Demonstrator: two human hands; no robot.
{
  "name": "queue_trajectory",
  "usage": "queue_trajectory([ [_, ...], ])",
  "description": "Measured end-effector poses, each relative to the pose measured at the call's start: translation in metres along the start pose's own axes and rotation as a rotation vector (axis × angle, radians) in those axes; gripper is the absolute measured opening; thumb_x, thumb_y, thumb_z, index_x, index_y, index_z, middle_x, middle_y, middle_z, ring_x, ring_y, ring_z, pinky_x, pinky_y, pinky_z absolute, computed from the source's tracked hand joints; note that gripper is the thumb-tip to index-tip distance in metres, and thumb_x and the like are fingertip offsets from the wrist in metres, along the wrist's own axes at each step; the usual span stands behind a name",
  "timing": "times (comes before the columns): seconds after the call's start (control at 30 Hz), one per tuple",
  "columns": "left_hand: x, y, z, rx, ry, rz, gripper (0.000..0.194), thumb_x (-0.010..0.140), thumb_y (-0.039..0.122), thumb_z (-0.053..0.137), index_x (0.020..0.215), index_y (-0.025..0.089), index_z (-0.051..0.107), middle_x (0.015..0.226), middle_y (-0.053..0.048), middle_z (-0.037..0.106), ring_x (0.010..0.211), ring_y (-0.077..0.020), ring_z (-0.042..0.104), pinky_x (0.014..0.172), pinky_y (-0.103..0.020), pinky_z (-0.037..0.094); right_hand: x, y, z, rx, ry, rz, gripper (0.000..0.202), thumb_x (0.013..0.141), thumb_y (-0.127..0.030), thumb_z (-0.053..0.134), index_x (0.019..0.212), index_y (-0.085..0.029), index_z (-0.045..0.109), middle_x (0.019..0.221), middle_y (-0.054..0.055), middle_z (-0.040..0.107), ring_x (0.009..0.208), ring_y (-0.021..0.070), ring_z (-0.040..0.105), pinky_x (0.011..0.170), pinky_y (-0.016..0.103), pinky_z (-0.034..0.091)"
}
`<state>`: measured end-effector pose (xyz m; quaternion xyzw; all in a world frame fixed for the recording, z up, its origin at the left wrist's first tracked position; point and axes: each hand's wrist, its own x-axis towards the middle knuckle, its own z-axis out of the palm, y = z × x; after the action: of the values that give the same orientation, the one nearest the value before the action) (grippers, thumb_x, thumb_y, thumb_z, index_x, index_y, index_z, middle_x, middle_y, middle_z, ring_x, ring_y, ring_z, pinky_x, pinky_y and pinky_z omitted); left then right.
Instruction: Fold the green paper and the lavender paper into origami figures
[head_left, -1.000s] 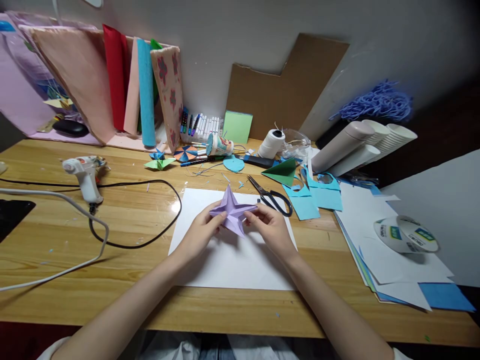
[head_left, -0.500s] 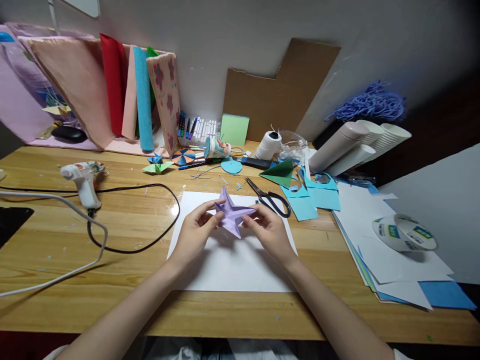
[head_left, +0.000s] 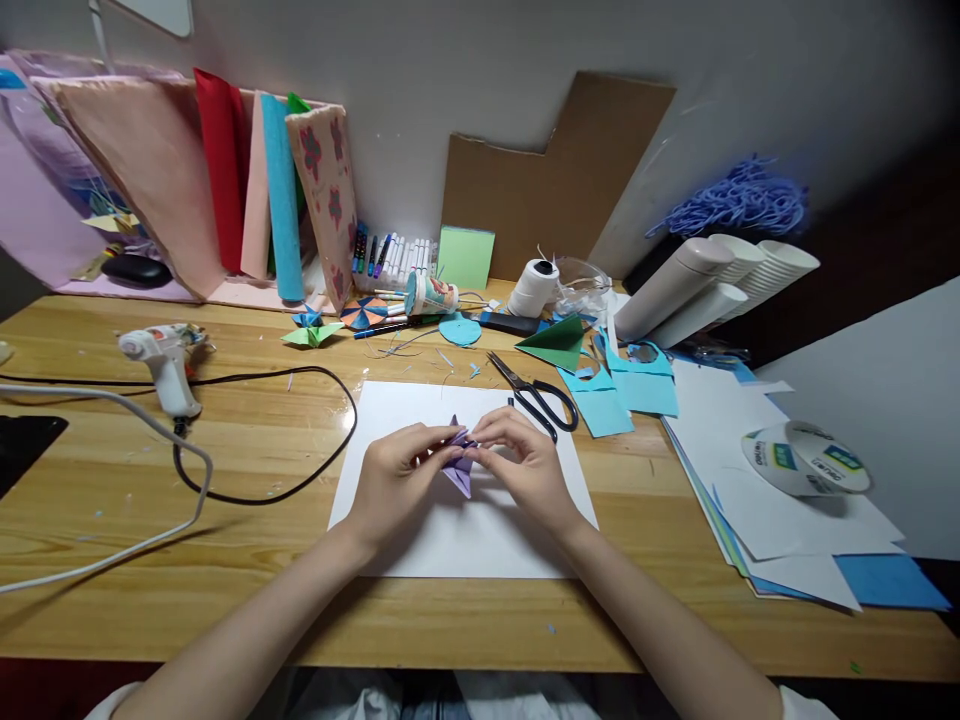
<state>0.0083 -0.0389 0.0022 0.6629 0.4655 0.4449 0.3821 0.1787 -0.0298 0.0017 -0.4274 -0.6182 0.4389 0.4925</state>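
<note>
A folded purple paper star (head_left: pixel 459 478) is pinched between both hands over a white sheet (head_left: pixel 472 545) on the wooden table. My left hand (head_left: pixel 397 475) grips its left side with thumb and fingers, and my right hand (head_left: pixel 525 465) grips its right side. The fingertips of both hands nearly meet and hide the star's middle; a point shows above them and another below. Black-handled scissors (head_left: pixel 536 395) lie at the sheet's upper right edge, just beyond my right hand.
A white glue gun (head_left: pixel 169 370) with a looping black cord lies at the left. Behind the sheet are a thread spool (head_left: pixel 534 288), a green folded paper (head_left: pixel 553 342) and light-blue paper pieces (head_left: pixel 606 405). At right, a tape roll (head_left: pixel 806 460) rests on stacked paper (head_left: pixel 780 530).
Both hands have come closer together and slightly lower. The purple star, spread open before, is now squeezed narrower between the fingers. The camera view has shifted slightly.
</note>
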Motion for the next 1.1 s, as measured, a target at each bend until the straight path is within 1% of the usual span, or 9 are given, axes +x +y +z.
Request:
queue_trajectory([
  [0.1, 0.000, 0.004, 0.002, -0.040, 0.026, -0.085, 0.027, 0.078, 0.028, 0.061, 0.103, 0.019, 0.059, 0.071, -0.001, 0.065, 0.057, -0.0112, 0.054, 0.053, -0.021, 0.039, 0.002, 0.002, -0.001, 0.148, -0.020, 0.097, 0.009, 0.069, -0.026, 0.072, 0.069, -0.020, 0.066, 0.092, 0.005, 0.063, 0.090, 0.0178, 0.060, 0.080, 0.034, 0.049],
  [0.2, 0.002, 0.008, 0.003, -0.091, -0.025, -0.153, 0.033, 0.078, 0.027, 0.061, 0.108, 0.017, 0.053, 0.061, 0.003, 0.060, 0.057, -0.0112, 0.054, 0.054, -0.020, 0.039, 0.004, 0.004, -0.002, 0.253, -0.025, 0.209, 0.015, 0.064, -0.028, 0.075, 0.065, -0.018, 0.063, 0.074, 0.002, 0.064, 0.073, 0.0150, 0.061, 0.067, 0.029, 0.051],
  [0.3, 0.004, 0.008, 0.002, -0.117, -0.091, -0.197, 0.029, 0.080, 0.030, 0.058, 0.106, 0.018, 0.059, 0.069, -0.001, 0.063, 0.064, -0.0132, 0.057, 0.060, -0.023, 0.043, 0.006, 0.007, -0.002, 0.251, -0.015, 0.298, 0.020, 0.060, -0.030, 0.077, 0.063, -0.017, 0.062, 0.063, -0.001, 0.061, 0.062, 0.0124, 0.059, 0.059, 0.025, 0.048],
  [0.43, 0.005, 0.007, 0.003, -0.212, -0.165, -0.244, 0.029, 0.078, 0.033, 0.060, 0.103, 0.019, 0.063, 0.096, -0.007, 0.067, 0.084, -0.0183, 0.061, 0.072, -0.028, 0.047, 0.007, 0.013, -0.003, 0.226, 0.022, 0.372, 0.023, 0.059, -0.033, 0.077, 0.064, -0.016, 0.061, 0.062, -0.001, 0.061, 0.056, 0.0114, 0.057, 0.052, 0.023, 0.045],
  [0.53, 0.004, 0.007, 0.005, -0.266, -0.258, -0.283, 0.045, 0.067, 0.031, 0.071, 0.110, 0.019, 0.061, 0.103, -0.007, 0.066, 0.092, -0.0212, 0.061, 0.079, -0.031, 0.048, 0.007, 0.014, -0.003, 0.212, 0.047, 0.399, 0.024, 0.057, -0.033, 0.078, 0.063, -0.016, 0.061, 0.060, -0.001, 0.061, 0.054, 0.0113, 0.055, 0.050, 0.023, 0.044],
  [0.7, 0.001, 0.006, 0.008, -0.211, -0.353, -0.281, 0.072, 0.058, 0.032, 0.078, 0.123, 0.020, 0.051, 0.104, -0.006, 0.065, 0.084, -0.0203, 0.061, 0.077, -0.032, 0.049, 0.006, 0.013, -0.002, 0.206, 0.050, 0.403, 0.022, 0.060, -0.032, 0.077, 0.065, -0.016, 0.062, 0.059, -0.001, 0.061, 0.050, 0.0105, 0.054, 0.048, 0.023, 0.045],
  [0.8, 0.000, 0.003, 0.009, -0.213, -0.338, -0.288, 0.057, 0.067, 0.032, 0.071, 0.121, 0.019, 0.054, 0.100, -0.006, 0.066, 0.081, -0.0196, 0.061, 0.074, -0.032, 0.050, 0.007, 0.016, -0.002, 0.197, 0.052, 0.387, 0.020, 0.060, -0.029, 0.076, 0.066, -0.016, 0.063, 0.061, -0.001, 0.062, 0.054, 0.0109, 0.056, 0.051, 0.023, 0.046],
  [0.9, -0.001, 0.003, 0.010, -0.318, -0.331, -0.348, 0.040, 0.077, 0.033, 0.060, 0.115, 0.018, 0.058, 0.098, -0.006, 0.066, 0.080, -0.0194, 0.063, 0.072, -0.032, 0.052, 0.007, 0.018, -0.002, 0.194, 0.055, 0.361, 0.015, 0.061, -0.026, 0.075, 0.066, -0.017, 0.064, 0.064, 0.000, 0.063, 0.058, 0.0117, 0.058, 0.054, 0.023, 0.047],
  [1.1, 0.001, 0.005, 0.009, -0.376, -0.279, -0.471, 0.030, 0.080, 0.034, 0.057, 0.102, 0.014, 0.058, 0.087, -0.007, 0.067, 0.072, -0.0184, 0.066, 0.064, -0.029, 0.052, 0.008, 0.008, -0.002, 0.199, -0.028, 0.311, 0.015, 0.073, -0.032, 0.066, 0.072, -0.018, 0.067, 0.071, 0.001, 0.064, 0.065, 0.0127, 0.058, 0.060, 0.025, 0.049],
])
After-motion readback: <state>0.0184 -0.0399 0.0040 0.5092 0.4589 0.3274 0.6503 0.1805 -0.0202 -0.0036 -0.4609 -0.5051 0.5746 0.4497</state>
